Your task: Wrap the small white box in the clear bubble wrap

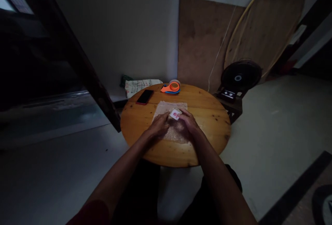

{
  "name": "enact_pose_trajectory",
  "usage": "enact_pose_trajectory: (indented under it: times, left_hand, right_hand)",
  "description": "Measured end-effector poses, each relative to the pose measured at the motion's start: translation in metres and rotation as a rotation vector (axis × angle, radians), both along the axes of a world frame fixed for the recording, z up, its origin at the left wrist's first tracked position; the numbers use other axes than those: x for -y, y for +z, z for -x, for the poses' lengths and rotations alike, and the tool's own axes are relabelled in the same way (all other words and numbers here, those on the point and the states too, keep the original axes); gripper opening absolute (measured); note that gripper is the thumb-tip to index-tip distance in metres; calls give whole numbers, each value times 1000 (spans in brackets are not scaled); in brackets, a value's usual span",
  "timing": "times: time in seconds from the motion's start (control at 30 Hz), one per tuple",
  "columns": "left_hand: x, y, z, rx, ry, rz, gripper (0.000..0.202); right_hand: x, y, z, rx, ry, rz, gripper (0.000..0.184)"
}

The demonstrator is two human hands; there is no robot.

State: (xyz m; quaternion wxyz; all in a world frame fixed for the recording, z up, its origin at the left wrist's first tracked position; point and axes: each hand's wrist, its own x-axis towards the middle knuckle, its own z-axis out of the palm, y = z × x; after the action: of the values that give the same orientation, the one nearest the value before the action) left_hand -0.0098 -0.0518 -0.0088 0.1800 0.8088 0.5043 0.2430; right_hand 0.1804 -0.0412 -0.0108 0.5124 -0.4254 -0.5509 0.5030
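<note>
A small white box with a red mark (175, 114) rests on a sheet of bubble wrap (168, 108) spread over a round wooden table (207, 114). My left hand (159, 124) lies on the wrap just left of the box, fingers curled, fingertips touching its edge. My right hand (188, 123) is on the wrap at the box's right side, fingers pinched against it. Both hands hold the box between them.
A dark phone (144, 96) lies at the table's far left. An orange and blue tape dispenser (171, 87) sits at the far edge. A black fan (240, 77) stands on a stool to the right. Wooden boards (204, 38) lean on the wall.
</note>
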Motion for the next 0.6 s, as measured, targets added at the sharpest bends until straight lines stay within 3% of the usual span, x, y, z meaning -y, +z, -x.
enact_pose_trajectory:
  times: [0.13,0.23,0.37,0.6]
  left_hand:
    - [1,-14,0,74,45,-7,74]
    - [0,-19,0,77,40,-23,73]
    - [-1,-19,1,82,14,-46,72]
    - [0,-18,2,93,29,-16,75]
  right_hand:
    - [-3,-7,0,68,17,-37,46]
    - [-7,-14,2,211,38,-119,35]
    - [-9,-18,4,358,-75,-256,32]
    - [-4,-18,5,230,59,-140,62]
